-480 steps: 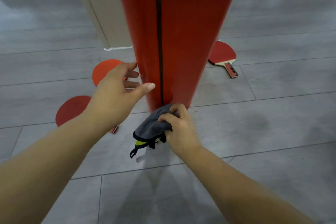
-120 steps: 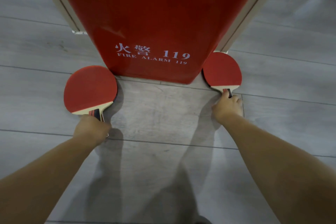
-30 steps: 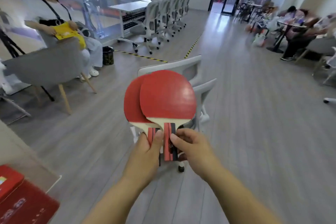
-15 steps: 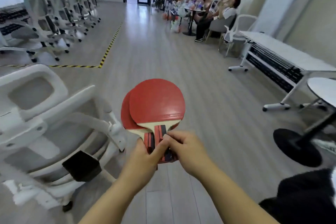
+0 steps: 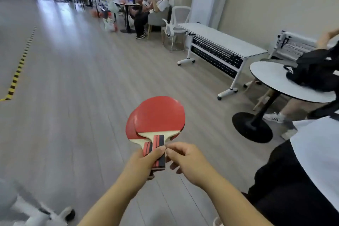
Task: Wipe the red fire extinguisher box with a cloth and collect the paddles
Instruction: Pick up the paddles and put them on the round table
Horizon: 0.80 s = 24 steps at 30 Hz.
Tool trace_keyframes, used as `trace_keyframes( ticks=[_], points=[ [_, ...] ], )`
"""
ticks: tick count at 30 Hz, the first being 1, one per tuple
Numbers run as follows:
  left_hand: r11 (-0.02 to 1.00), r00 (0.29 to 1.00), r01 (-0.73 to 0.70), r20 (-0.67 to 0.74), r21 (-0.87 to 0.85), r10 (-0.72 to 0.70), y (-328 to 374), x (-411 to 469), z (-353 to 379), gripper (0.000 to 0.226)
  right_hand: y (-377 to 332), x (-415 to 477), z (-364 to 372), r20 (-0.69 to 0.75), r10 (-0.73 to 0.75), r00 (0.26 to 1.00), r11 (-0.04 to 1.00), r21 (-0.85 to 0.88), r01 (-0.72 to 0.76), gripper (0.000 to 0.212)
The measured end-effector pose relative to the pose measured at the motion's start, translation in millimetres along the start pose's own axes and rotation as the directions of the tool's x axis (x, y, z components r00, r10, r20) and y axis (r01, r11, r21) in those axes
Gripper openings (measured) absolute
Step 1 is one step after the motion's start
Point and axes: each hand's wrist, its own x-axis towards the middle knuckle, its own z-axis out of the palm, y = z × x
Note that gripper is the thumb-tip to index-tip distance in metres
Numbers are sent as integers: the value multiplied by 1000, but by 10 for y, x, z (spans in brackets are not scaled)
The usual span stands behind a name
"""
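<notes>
Two red table-tennis paddles (image 5: 157, 117) are stacked face up in front of me, above the floor, with their red-and-black handles pointing toward me. My left hand (image 5: 145, 163) grips both handles from the left, its thumb lying across the top one. Just to the right is my right hand (image 5: 187, 159), with thumb and forefinger tips pinched together at the right edge of the top handle. Its other fingers curl clear of the handle. Neither the red fire extinguisher box nor the cloth is in view.
A round white table (image 5: 271, 77) on a black base carries a black bag (image 5: 315, 69) at right. A person in a white top (image 5: 319, 156) stands close at lower right. Beyond are a white folding table (image 5: 220, 40), seated people (image 5: 156, 9) and floor tape (image 5: 16, 77). A white chair base (image 5: 36, 216) is at lower left.
My view has swung to the right, from the white chairs to the tables and wall. The paddles stay stacked in my left hand. My right hand has slid off the handles to their right edge.
</notes>
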Motion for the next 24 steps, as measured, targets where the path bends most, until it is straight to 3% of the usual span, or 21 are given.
trace_keyframes(
  ticks=[3,12,20,24],
  points=[
    [1000,999,-1,44,28,-1,234,624,77,20,-64,450,-323,-93,14,996,1000,-20,-16,14],
    [997,984,-15,179,78,0,808,2477,694,33,84,1704,-1649,-357,57,932,974,-185,-131,22],
    [984,954,-23,299,179,-32,1300,4147,1522,44,321,2878,-3024,-503,73,861,930,-276,-240,34],
    [976,941,-28,335,214,-46,1519,4877,1957,47,332,3310,-3607,-571,105,814,927,-240,-288,33]
  ],
)
